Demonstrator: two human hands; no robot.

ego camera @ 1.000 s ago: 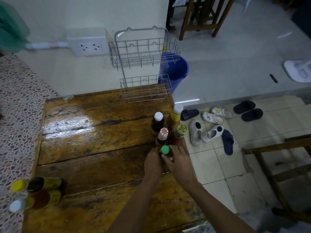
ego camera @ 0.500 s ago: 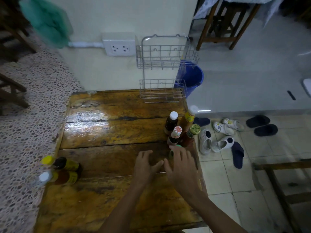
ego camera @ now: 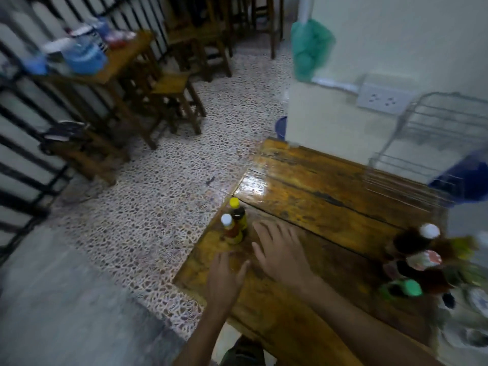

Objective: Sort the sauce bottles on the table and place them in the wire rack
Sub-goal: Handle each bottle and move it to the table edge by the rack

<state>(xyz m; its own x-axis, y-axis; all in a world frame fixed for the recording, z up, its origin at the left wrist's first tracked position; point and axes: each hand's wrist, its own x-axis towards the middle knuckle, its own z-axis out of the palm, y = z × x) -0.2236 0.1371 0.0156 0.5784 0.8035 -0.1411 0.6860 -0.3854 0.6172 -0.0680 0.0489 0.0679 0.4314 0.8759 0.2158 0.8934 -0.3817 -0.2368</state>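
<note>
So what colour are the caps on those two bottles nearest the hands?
Yellow cap and white cap, clearest in the head view.

So it's a glossy wooden plank table (ego camera: pixel 317 186), pretty worn, with dark cracks between the boards. Using the wire rack (ego camera: pixel 433 143) at the table's far right corner as the reference: a blurry cluster of sauce bottles (ego camera: pixel 422 262) stands nearer the camera than the rack along the same right edge, white, patterned and green caps showing. Way across from the rack, at the left edge, stand two more touching each other, a yellow-capped bottle (ego camera: pixel 237 215) and a white-capped bottle (ego camera: pixel 231 229).
</note>
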